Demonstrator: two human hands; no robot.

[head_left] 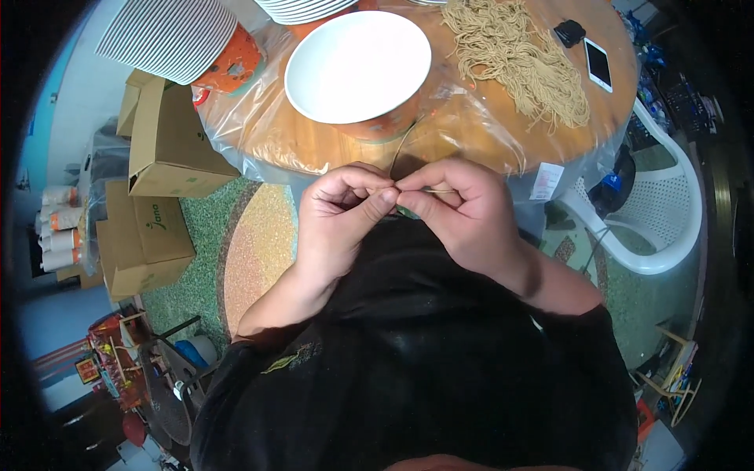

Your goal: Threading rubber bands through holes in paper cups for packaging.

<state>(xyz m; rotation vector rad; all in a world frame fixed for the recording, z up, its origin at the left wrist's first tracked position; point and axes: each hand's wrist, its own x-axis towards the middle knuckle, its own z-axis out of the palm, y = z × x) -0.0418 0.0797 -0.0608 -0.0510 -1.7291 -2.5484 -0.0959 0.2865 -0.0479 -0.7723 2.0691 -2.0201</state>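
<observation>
My left hand (338, 220) and my right hand (475, 216) meet in front of my chest, just off the near edge of the table. Thumb and fingers of each are pinched together on a thin tan string (403, 143). One length of it runs up toward the paper bucket; a short piece shows at my right fingers. Whether there is a knot between the fingertips is too small to tell. Beyond my hands stands a large paper bucket (357, 67), white on top with an orange printed side. A tangled heap of tan strings (522, 67) lies to its right.
Plastic sheeting covers the round wooden table (275, 141). Stacked paper buckets (169, 39) stand at the far left. A phone (598, 64) and a small black object (569, 33) lie far right. Cardboard boxes (177, 133) sit left, a white plastic chair (660, 188) right.
</observation>
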